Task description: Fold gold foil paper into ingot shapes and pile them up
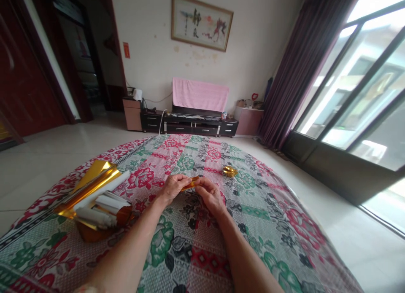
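Observation:
Between my two hands is a narrow folded strip of gold foil paper (190,184), held just above the patterned cloth. My left hand (174,186) pinches its left end, and my right hand (209,192) grips the right end with thumb and fingers. Beyond my right hand, a small folded gold foil piece (230,171) rests on the cloth. To the left of my left arm lie shiny gold foil sheets (98,177), partly curled, with white-backed rolled papers (96,217) on top of and beside them.
A floral cloth (253,208) in red, green and grey covers the broad surface in front of me. Farther off stand a low black cabinet (193,127) and a pink cloth (200,94) draped over something. Purple curtains (303,65) and large windows are on the right.

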Demonstrator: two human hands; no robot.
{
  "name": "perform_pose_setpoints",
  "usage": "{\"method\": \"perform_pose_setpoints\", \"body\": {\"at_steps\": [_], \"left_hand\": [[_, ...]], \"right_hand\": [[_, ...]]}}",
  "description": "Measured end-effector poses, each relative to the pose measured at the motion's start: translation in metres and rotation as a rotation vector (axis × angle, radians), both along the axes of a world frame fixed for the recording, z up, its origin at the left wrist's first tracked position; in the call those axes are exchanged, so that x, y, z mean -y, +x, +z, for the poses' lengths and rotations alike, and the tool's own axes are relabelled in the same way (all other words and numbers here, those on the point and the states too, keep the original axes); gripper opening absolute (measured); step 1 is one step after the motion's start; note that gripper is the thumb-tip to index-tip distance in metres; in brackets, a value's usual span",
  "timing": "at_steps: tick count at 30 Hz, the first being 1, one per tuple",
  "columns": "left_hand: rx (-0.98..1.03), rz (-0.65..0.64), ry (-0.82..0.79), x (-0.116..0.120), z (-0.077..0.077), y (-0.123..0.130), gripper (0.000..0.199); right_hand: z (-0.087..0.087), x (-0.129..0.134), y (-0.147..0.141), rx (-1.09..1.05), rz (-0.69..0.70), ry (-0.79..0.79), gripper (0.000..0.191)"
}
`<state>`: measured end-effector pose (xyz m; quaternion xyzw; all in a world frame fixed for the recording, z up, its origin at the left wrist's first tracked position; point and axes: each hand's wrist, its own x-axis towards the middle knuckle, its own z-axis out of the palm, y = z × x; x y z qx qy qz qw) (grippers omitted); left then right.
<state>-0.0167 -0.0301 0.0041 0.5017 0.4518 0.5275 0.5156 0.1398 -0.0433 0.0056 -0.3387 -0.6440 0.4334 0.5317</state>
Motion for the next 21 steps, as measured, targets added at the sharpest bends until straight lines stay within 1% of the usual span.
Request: {"method": "perform_pose_setpoints", "body": {"at_steps": [5,10,15,18,21], "left_hand": [[-0.09,-0.01,0.074,0.0039,0.0008,0.0029,0.023],[-0.135,-0.004,0.125,0.0056,-0.0006,0.0028,0.025],[-0.15,0.001,0.14,0.004,-0.0034,0.0022,0.027],[-0.163,0.005,0.149,0.0029,-0.0043,0.0022,0.027],[-0.176,0.004,0.157,0.0024,-0.0047,0.0023,0.026]], "right_hand": [[-0.0022,-0.0028,0.0003,-0.035,-0.043,0.009,0.013],[-0.0032,-0.0029,-0.0037,-0.169,-0.035,-0.118,0.015],[-0.0035,-0.0044,-0.0041,-0.259,-0.037,-0.172,0.017],[-0.0052,-0.0064,-0.0038,-0.308,-0.021,-0.18,0.02],[-0.0069,-0.008,-0.0044,-0.355,-0.017,-0.204,0.029]]}}
